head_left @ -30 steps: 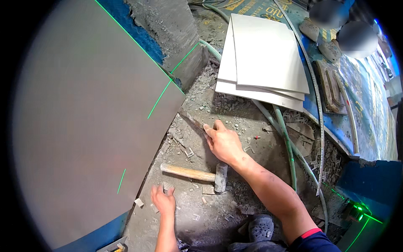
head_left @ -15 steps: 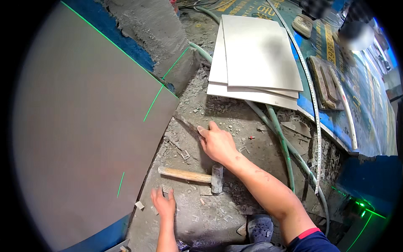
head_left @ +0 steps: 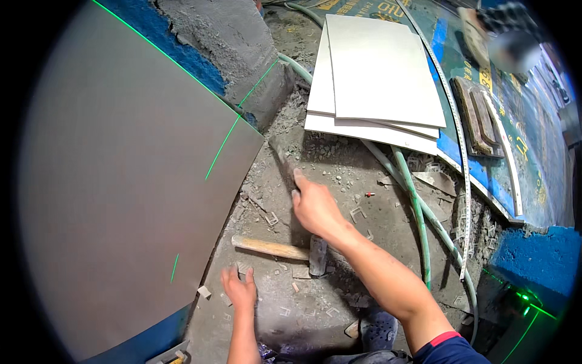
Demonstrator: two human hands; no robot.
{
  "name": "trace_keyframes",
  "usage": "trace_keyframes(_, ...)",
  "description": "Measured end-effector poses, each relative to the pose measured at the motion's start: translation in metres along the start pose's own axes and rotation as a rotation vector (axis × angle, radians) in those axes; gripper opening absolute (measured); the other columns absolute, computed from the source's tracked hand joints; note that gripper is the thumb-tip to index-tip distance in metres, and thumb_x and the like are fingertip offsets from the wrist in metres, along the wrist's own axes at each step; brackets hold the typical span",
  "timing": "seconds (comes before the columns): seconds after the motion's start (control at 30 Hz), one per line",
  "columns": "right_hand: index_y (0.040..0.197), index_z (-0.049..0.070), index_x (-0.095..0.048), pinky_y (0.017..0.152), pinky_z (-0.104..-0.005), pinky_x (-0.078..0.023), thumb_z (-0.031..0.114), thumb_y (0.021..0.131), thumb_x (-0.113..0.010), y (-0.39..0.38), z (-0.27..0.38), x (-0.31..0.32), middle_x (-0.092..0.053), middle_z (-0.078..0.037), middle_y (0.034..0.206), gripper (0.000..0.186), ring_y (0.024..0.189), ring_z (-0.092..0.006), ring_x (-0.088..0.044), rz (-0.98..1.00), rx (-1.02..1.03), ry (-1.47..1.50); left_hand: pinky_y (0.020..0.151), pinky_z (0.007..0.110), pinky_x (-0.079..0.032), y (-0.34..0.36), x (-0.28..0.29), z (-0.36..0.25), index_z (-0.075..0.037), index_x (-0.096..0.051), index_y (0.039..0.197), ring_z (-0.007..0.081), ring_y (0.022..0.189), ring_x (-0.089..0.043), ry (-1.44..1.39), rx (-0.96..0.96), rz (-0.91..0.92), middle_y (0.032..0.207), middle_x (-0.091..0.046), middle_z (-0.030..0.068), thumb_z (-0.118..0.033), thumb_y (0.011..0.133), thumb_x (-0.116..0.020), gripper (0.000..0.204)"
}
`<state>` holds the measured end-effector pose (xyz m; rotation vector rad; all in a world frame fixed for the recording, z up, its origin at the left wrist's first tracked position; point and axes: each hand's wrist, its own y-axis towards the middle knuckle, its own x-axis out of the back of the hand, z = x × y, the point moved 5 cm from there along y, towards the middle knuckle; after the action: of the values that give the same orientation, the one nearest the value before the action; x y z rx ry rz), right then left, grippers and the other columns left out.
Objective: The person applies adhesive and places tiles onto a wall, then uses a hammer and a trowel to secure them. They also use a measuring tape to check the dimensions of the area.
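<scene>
— Kneeling over rough concrete floor (head_left: 315, 315), grey and littered with rubble and small tile chips. Leaning at the left of the frame: big grey tile (head_left: 121, 182), crossed by thin green laser lines.

— And lying at upper centre?

— Stacked pale tiles (head_left: 376, 79), resting flat on the rubble, well apart from both hands. Running down the right side: green hoses (head_left: 418, 218) and a measuring tape (head_left: 464, 182), curving past a blue sheet (head_left: 485, 176).

— Holding anything at centre frame?

— Right hand (head_left: 315, 209), gripping a flat dusty trowel (head_left: 284, 159); fingers (head_left: 298, 176) curling around its handle, forefinger stretching along the top. Blade pointing toward upper left, reaching close to the lower corner of the big grey tile. Touching it or not: cannot tell.

— Lower down?

— Left hand (head_left: 239, 290), pressing on the floor at lower centre, fingers spreading apart, gripping nothing. Sitting just beside it: small tile chips (head_left: 203, 292).

— Between the two hands?

— Hammer (head_left: 285, 250), lying on the floor, wooden handle pointing left, metal head sitting under the right forearm. Neither hand touching it.

— At the bottom edge?

— Dark perforated shoe (head_left: 379, 327), showing just under the right arm.
</scene>
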<state>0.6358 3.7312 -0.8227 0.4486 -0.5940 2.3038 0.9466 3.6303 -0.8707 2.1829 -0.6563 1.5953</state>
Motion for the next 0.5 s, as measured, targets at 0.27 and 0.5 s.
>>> trace_keyframes(0.27,0.134,-0.013,-0.045,0.068,-0.0543,-0.054,0.004,0.091,-0.044,-0.022,0.004,-0.044,-0.065,-0.032,0.079,0.047,0.073,-0.0479,-0.066,0.088,0.182,-0.059,0.098,0.050,-0.041,-0.001,-0.002,0.008,0.009,-0.064,0.114,0.0461,0.111,-0.051,-0.007,0.040,0.026,0.114,-0.057,0.0273,-0.017,0.078,-0.078,0.047)
trace_keyframes(0.5,0.130,-0.016,-0.044,0.066,-0.0566,-0.052,0.004,0.090,-0.044,-0.015,0.001,-0.049,-0.063,-0.035,0.077,0.045,0.072,-0.0493,-0.065,-0.032,0.199,-0.035,0.098,0.050,-0.041,0.001,-0.007,0.009,0.010,-0.063,0.114,0.0469,0.112,-0.051,-0.005,0.037,0.041,0.116,-0.057,0.0289,-0.018,0.078,-0.079,0.049)
